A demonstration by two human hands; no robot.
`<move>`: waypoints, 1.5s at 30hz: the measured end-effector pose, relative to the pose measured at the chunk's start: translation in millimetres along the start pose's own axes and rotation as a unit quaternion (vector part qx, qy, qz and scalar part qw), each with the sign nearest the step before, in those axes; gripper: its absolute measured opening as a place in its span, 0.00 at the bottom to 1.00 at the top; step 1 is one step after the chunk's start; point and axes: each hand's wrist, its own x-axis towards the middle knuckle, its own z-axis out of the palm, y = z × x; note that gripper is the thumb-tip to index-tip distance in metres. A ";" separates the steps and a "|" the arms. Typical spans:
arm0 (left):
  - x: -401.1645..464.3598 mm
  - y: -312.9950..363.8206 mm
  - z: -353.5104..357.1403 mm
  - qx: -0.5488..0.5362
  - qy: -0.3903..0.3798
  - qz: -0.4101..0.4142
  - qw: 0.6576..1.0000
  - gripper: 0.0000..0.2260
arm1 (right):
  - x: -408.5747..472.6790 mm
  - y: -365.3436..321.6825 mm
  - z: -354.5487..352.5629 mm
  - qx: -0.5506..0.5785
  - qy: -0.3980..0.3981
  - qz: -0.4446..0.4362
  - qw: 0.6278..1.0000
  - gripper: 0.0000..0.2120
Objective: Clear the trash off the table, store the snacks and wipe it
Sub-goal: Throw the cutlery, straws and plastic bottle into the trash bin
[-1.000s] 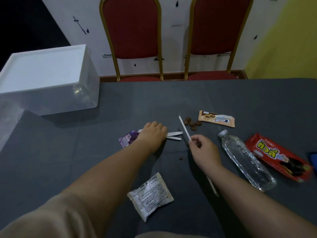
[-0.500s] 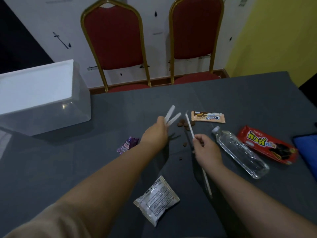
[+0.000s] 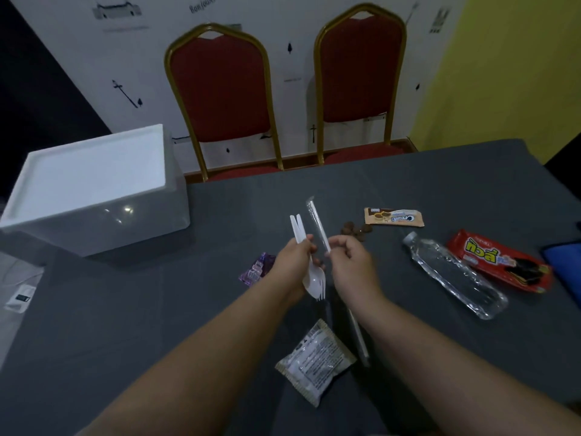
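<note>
Two utensils (image 3: pixel 309 272), straw (image 3: pixel 317 226): handles away, upright-tilted.

This looks like a function or meeting room, not a home. Two banquet chairs (image 3: pixel 220 99) with gold metal frames and red padding stand against a white wall (image 3: pixel 78 58) with small black marks, next to a yellow wall (image 3: pixel 509 67). The surface (image 3: pixel 125 309) wears a plain grey cloth, and a lidded clear plastic storage box (image 3: pixel 94 190) sits on it.
</note>
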 end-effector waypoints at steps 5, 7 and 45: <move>-12.1 -0.7 -1.0 0.011 0.022 -0.019 1.000 0.14 | -7.6 2.0 14.7 -0.034 -0.017 0.004 0.999 0.04; -12.9 -3.1 -2.7 -0.008 0.018 -0.017 1.000 0.14 | -11.9 3.4 19.5 -0.040 -0.014 -0.003 0.999 0.06; 15.9 -75.2 136.2 0.010 0.041 -0.065 0.997 0.11 | 67.3 68.7 -204.0 -0.473 -0.049 -0.085 0.876 0.28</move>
